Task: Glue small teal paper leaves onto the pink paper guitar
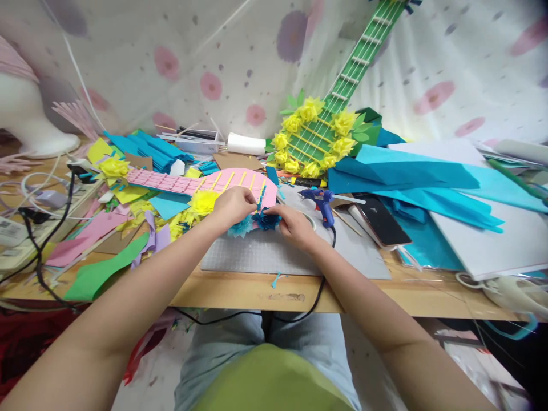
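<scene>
A pink paper guitar [166,181] with yellow strips across its body lies on the grey cutting mat [231,256]. Yellow, light blue [240,227] and dark blue paper flowers sit along its near edge. My left hand [234,204] is over the guitar body, its fingers pinched together beside a small blue strip [261,197]; whatever they hold is too small to make out. With its fingertips at the dark blue paper flower [268,221], my right hand [296,227] grips the flower's edge. A blue glue gun [323,204] lies right of that hand.
A green paper guitar [314,140] ringed with yellow flowers leans against the back curtain. Blue tissue paper [402,174] and a phone [381,220] lie to the right. Paper scraps [107,265] and cables crowd the left. The glue gun's black cord [319,299] hangs over the table edge.
</scene>
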Demonstrator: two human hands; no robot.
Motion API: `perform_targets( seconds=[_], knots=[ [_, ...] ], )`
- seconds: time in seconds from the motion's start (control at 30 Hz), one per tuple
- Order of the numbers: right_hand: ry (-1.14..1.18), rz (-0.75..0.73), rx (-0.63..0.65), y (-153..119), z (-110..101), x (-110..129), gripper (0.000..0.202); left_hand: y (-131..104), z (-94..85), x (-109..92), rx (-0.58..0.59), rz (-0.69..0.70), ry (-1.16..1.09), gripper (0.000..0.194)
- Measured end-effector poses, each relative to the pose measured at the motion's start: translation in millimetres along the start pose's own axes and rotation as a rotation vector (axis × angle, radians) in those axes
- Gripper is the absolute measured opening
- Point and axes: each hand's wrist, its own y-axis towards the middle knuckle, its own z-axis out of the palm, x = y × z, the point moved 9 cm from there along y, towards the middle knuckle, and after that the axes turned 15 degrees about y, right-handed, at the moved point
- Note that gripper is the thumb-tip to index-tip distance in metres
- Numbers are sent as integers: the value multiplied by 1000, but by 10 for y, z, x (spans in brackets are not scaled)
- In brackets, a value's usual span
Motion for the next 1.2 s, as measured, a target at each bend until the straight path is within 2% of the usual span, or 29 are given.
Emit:
perform_targets(
  seconds=[0.2, 0.47, 1.1, 1.2],
  knots=[
    [19, -28, -7, -4, 3, 21, 54, -11, 30, -62, 20, 0, 97, 15],
    [21, -16, -13, -12, 15, 11, 55, 22, 93, -101, -5, 67, 180, 15],
    [49, -26, -4, 7, 20, 36, 51, 96, 213, -59, 88, 73, 62, 14],
    [53, -12, 8, 14, 25, 18, 51, 135, 223, -46, 92, 94, 16, 26]
  ],
)
